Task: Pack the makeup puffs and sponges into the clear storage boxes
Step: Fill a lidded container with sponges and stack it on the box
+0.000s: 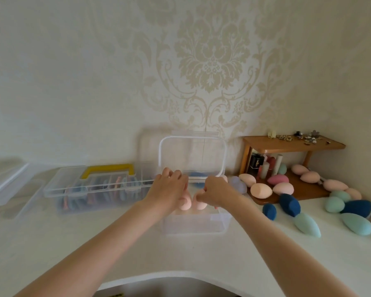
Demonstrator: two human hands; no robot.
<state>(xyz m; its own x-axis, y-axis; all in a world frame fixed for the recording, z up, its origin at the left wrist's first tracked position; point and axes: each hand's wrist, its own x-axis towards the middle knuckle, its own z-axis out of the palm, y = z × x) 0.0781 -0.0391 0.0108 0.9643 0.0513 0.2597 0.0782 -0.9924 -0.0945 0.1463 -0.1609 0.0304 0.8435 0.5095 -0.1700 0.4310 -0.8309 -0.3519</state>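
From the head view I have both arms reaching up the middle of the frame over the white desk (234,260) to a clear storage box (196,224) that sits just below centre. Its lid (192,157) stands raised behind it, in front of the patterned wall.

My left hand (167,189) is inside the box opening, fingers curled downward over a peach sponge (184,203); I cannot tell whether it actually grips it. My right hand (215,192) is just beside it, fingertips pinched together on a second peach sponge (199,203). The two sponges lie side by side, touching, in the box. Farther back in the box something blue (196,177) shows through the plastic, too blurred to name.

At left of centre sits a second clear box with a yellow handle (108,170), holding flat coloured pieces standing in rows. At the far left edge lies another clear lid or tray (7,185), blurred.

At right, a small wooden shelf (291,144) carries little trinkets on top and bottles beneath. Loose sponges spread around its base and along the desk at right: peach ones (261,190), a pink one (277,179), dark blue ones (290,204), and teal ones (356,224) toward the right edge.
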